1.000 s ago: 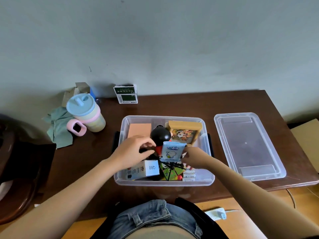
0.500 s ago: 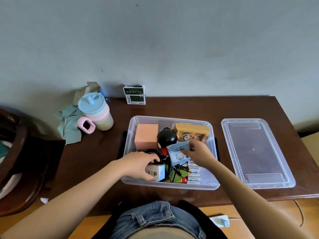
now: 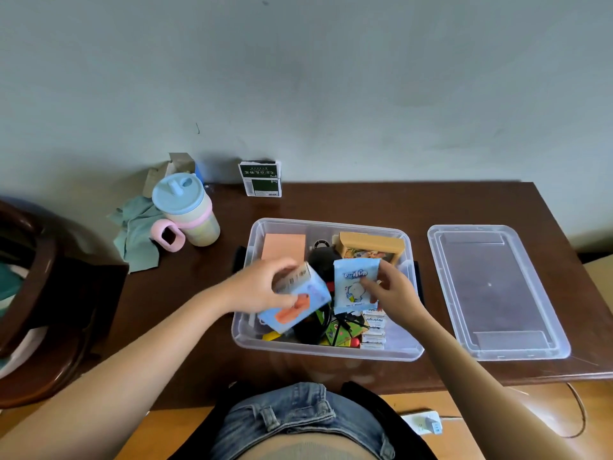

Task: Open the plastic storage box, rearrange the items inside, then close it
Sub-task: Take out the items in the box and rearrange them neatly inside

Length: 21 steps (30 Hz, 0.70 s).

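Observation:
The clear plastic storage box (image 3: 326,351) stands open in the middle of the brown table. My left hand (image 3: 257,288) grips a light blue carton with an orange picture (image 3: 297,305), lifted and tilted over the box's left half. My right hand (image 3: 391,288) pinches a small blue and white packet (image 3: 353,282) above the box's middle. Inside lie an orange block (image 3: 283,245), a black round object (image 3: 320,260), a yellow framed picture box (image 3: 371,249), small white cartons (image 3: 374,325) and black cables. The box's clear lid (image 3: 494,290) lies flat to the right.
A lidded cup with a pink handle (image 3: 185,210) stands at the table's back left beside a green cloth (image 3: 137,229). A green and white carton (image 3: 260,177) leans against the wall. A dark wooden chair (image 3: 39,293) is at the left; a power adapter (image 3: 423,423) lies below the table edge.
My left hand has lifted the blue carton up out of the box's front left corner. My right hand has raised the blue packet slightly. The camera has moved closer.

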Motion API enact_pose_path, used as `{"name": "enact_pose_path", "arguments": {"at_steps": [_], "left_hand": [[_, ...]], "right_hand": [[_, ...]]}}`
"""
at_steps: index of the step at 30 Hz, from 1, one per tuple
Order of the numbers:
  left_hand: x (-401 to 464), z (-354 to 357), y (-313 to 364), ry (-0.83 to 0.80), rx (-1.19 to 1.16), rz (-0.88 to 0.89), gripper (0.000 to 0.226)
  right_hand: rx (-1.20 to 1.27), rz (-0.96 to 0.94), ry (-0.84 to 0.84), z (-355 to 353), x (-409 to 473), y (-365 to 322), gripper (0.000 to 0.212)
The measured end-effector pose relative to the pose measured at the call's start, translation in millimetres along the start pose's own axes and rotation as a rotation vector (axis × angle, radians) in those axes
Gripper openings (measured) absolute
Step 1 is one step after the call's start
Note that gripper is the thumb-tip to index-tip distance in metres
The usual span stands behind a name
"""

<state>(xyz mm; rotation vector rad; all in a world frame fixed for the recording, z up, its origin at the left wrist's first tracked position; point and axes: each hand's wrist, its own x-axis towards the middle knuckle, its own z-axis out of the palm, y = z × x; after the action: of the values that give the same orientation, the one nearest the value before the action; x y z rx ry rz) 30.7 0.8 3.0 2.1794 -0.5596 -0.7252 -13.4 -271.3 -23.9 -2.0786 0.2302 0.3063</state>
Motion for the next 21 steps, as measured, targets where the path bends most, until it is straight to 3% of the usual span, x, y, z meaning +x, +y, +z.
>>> {"name": "enact_pose_path", "arguments": {"at_steps": [4, 7, 11, 16, 21], "left_hand": [[-1, -26, 1, 0.321, -0.444, 0.012, 0.045], [10, -18, -5, 0.472, -0.544, -0.076, 0.036], [20, 0, -10, 0.599, -0.281, -0.126, 0.038], [29, 4, -6, 0.778, 0.266, -0.101, 0.040], [35, -3, 1, 0.660, 0.020, -0.266, 0.039]], "right_hand": [[0.172, 0.072, 0.059, 1, 2, -4, 0.012], [0.248, 0.119, 0.048, 5, 3, -6, 0.013], [0.313, 0.132, 0.026, 4, 3, -12, 0.016], [0.437, 0.154, 0.024, -3, -1, -18, 0.018], [0.453, 0.186, 0.012, -9, -3, -20, 0.019]]}}
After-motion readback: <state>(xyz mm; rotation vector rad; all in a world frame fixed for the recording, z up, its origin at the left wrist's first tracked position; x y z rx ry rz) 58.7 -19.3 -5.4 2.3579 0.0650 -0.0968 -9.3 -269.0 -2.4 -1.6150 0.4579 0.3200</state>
